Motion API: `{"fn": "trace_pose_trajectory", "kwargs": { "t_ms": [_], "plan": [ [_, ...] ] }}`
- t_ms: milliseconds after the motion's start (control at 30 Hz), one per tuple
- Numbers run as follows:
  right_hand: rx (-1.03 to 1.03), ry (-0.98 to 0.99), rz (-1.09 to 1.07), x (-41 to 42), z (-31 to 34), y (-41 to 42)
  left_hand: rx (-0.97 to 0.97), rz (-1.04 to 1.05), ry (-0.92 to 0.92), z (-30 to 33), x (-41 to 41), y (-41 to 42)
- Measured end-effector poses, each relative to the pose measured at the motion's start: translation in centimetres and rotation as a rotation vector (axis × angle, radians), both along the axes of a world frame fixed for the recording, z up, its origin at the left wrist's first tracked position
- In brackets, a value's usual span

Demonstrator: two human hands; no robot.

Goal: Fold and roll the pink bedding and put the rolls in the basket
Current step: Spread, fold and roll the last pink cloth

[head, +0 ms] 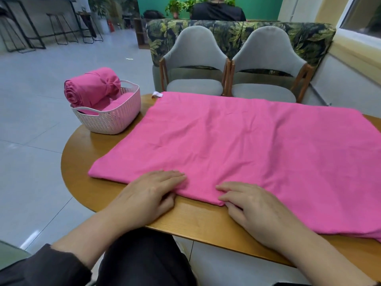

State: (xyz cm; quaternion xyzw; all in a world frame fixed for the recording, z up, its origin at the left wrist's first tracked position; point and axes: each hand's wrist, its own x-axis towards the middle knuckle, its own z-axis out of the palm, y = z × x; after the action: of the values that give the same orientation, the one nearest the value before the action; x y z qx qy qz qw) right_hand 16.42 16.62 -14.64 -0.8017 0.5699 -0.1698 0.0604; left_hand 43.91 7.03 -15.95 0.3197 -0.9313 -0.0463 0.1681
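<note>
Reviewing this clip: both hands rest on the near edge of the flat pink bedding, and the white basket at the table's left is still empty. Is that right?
Not quite. The head view shows the white basket is not empty: a rolled pink bundle already sits in it, sticking up above the rim. The rest holds: the left hand and right hand rest on the near edge of the flat pink bedding.

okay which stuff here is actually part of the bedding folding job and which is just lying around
Part of the job: pink bedding spread flat, pink roll in the white basket, left hand, right hand.
Just around: wooden table, two grey chairs, bar stools.
</note>
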Motion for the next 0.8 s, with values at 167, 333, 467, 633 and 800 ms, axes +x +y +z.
{"fn": "trace_pose_trajectory", "kwargs": {
  "t_ms": [167, 333, 467, 633, 800],
  "plan": [
    [0.019, 0.038, 0.024, 0.2, 1.4, -0.1, -0.016, 0.014, 0.009, 0.3, 4.3, -1.2],
    [-0.024, -0.010, 0.053, 4.1, 1.7, -2.2, 0.022, -0.044, 0.023, 0.4, 5.7, -2.2],
    [0.132, 0.061, 0.127, 6.8, 1.7, -4.3, 0.045, 0.070, -0.049, 0.7, 8.4, -3.9],
    [0.186, -0.016, 0.179, 8.0, -0.2, -5.3, 0.014, 0.227, -0.053, 1.1, 12.4, -6.2],
    [0.061, -0.081, 0.116, 8.5, -1.8, -5.1, 0.041, 0.351, 0.230, 1.0, 13.2, -6.5]
  ]
}}
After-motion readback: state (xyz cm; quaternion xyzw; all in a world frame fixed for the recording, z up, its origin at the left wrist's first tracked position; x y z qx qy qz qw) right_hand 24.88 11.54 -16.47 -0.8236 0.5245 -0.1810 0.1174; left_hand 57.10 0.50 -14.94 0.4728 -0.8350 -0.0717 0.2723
